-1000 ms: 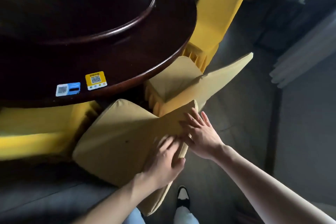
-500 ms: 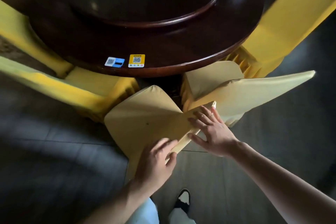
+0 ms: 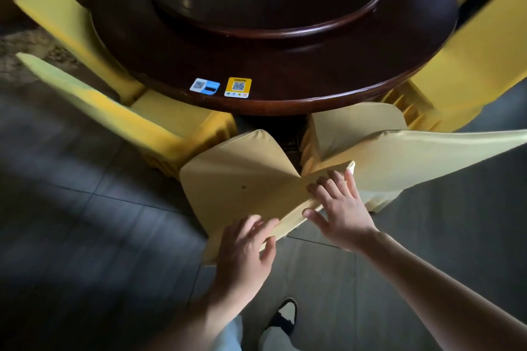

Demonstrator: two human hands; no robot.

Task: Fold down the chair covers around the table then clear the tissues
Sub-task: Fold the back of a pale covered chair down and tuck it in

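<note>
Both hands slid further along the pale yellow fabric chair cover (image 3: 245, 179), just below the dark round wooden table (image 3: 285, 65).
Left hand (image 3: 245, 248) fingers curl over its top edge; right hand (image 3: 339, 208) fingers spread, pressing flat on it.

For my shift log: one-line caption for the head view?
Both hands, left and right, on a pale chair cover's top edge beside the round table.

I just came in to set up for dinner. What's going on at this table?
A person is working on the chair cover of the nearest chair at the round table. The left hand holds the lower edge of its backrest, and the right hand lies with fingers spread across the top edge. Other yellow covered chairs stand around the table, and two code stickers sit near the table's edge. No tissues can be made out.
</note>
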